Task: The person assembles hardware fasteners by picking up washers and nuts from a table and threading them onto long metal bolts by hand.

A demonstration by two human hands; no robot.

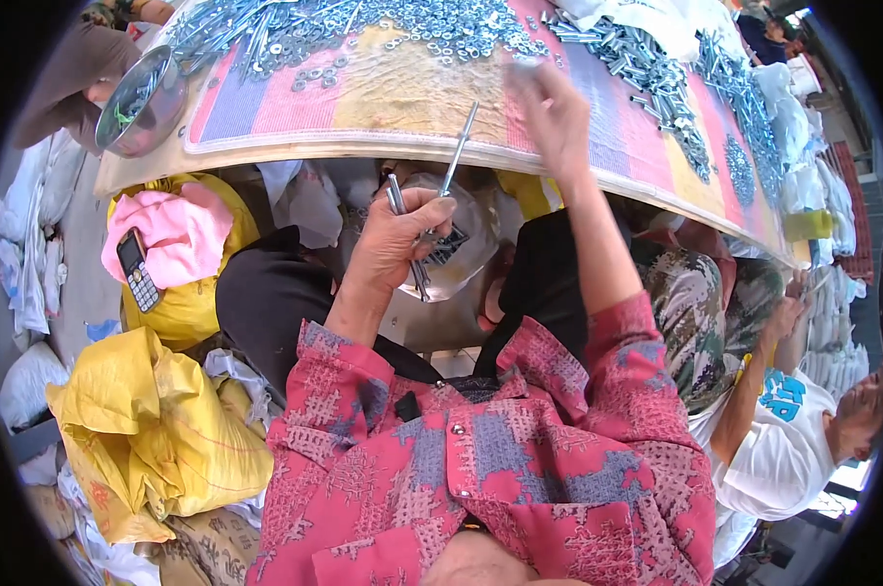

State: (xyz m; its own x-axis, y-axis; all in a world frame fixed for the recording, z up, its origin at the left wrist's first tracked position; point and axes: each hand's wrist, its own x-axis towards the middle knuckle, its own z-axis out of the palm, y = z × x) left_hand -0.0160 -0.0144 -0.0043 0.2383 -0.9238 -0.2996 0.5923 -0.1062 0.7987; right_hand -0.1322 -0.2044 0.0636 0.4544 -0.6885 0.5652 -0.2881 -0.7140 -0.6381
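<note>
My left hand (402,236) is closed around several thin metal rods (395,195), just in front of the table edge. One long bolt (460,151) sticks up from between its thumb and fingers, tilted to the right. Over the striped cloth (373,107) is my right hand (555,125), its fingers smeared by motion, so I cannot make out what is in them. Beyond it lies a pile of washers and nuts (461,27). Below my left hand, a container lined with transparent plastic (475,259) holds metal pieces, partly hidden by the hand.
Metal sleeves and bolts (646,83) cover the table's right side. A metal bowl (146,103) stands at the left corner. A pink cloth (173,230) with a keypad phone (139,271) and yellow sacks (158,420) are at my left. Another person (778,439) sits at my right.
</note>
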